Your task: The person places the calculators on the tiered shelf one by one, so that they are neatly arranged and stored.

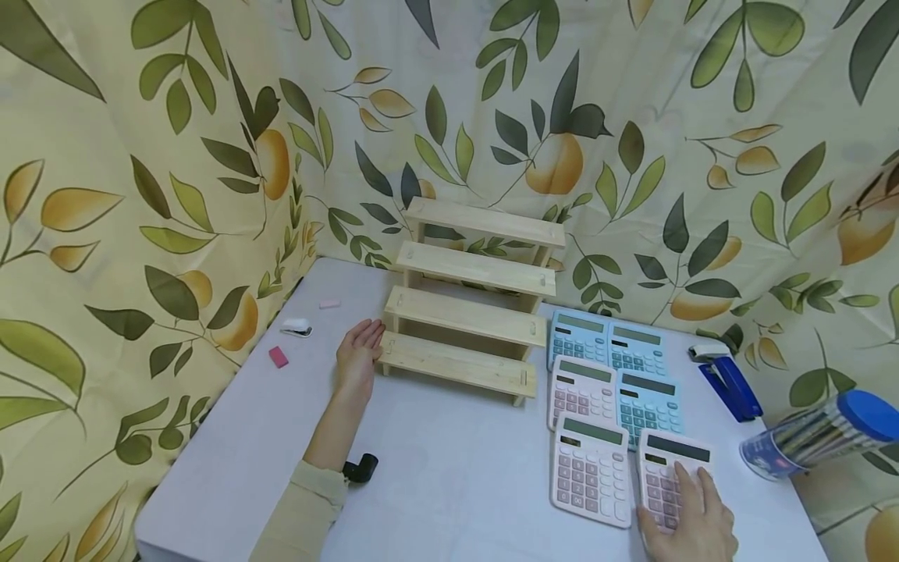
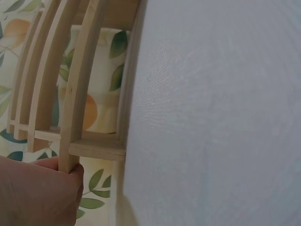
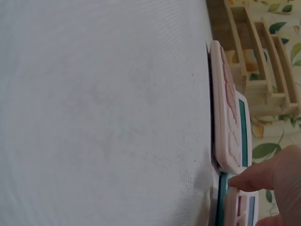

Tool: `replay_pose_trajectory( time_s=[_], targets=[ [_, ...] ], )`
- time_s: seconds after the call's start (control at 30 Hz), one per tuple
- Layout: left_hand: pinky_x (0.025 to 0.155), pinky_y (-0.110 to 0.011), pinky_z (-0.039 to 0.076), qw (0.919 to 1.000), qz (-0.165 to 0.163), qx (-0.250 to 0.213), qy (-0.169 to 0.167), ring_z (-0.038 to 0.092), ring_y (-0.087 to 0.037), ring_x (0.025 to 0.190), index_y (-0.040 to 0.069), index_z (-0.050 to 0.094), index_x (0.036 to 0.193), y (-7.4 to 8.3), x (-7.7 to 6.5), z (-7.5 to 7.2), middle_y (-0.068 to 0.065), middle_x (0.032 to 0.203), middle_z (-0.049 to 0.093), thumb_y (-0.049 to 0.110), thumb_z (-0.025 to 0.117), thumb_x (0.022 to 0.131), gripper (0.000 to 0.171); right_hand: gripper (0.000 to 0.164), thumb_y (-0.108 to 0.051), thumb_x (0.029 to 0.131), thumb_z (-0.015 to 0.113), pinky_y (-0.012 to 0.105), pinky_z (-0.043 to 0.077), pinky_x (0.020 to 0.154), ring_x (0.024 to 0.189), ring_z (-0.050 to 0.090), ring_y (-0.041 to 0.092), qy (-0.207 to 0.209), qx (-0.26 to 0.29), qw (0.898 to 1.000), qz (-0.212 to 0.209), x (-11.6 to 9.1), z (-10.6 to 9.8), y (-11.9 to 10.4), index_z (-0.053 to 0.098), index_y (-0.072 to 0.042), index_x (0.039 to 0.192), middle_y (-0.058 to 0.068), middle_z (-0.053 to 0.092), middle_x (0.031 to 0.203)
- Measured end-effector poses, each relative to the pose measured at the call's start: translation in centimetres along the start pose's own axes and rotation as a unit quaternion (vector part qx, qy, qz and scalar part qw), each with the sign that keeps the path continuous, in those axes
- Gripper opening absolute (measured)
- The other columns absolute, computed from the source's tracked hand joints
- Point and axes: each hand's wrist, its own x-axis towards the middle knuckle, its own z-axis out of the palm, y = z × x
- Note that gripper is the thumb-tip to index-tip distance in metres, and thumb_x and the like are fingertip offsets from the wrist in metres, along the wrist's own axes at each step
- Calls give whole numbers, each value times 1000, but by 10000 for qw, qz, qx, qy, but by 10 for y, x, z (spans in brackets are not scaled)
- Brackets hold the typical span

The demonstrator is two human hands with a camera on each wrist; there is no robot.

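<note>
A pale wooden four-tier display shelf (image 1: 465,315) stands toward the back of the table. My left hand (image 1: 357,363) is at its left side; in the left wrist view, the fingers and thumb pinch the end of the lowest board (image 2: 73,94). At the front right, my right hand (image 1: 694,521) holds a pink-and-white calculator (image 1: 659,485), thumb along its left edge and fingers over its right part. Another pink calculator (image 1: 591,471) lies just left of it. In the right wrist view the thumb (image 3: 254,178) sits at the held calculator's edge (image 3: 231,207).
Behind lie another pink calculator (image 1: 583,390) and several blue ones (image 1: 649,402). A blue stapler (image 1: 733,388) and a tub of pencils (image 1: 808,437) stand at right. At left are a white stapler (image 1: 296,327), a red eraser (image 1: 278,357) and a pale pink one (image 1: 329,304). Patterned curtains surround the table.
</note>
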Motion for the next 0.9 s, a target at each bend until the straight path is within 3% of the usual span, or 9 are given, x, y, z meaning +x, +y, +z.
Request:
replay_pose_trajectory(
  time_s=[0.2,0.6,0.9],
  targets=[
    [123,-33,36,10000,-61,1,-5,44,-34,147,-11,29,154,0,-1,1,-28,155,45,-28,37,91,65,111,-43,81,82,84,22,110,142,15,61,-8,114,9999,50,-4,-7,0,16,-12,166,25,-10,170],
    [123,-32,36,9999,-42,-84,65,44,-34,147,-9,30,153,1,-1,-1,-28,155,45,-29,36,89,67,102,-36,88,78,85,23,108,145,14,61,393,391,9952,-806,-9,-32,-26,18,-11,166,24,-9,171],
    [124,-33,36,9999,-69,-79,41,44,-34,147,-10,29,154,0,-1,0,-28,155,44,-28,37,90,66,93,-25,87,80,88,21,104,143,18,64,995,531,9786,-1722,-7,-51,-52,28,-5,161,30,6,169]
  ],
)
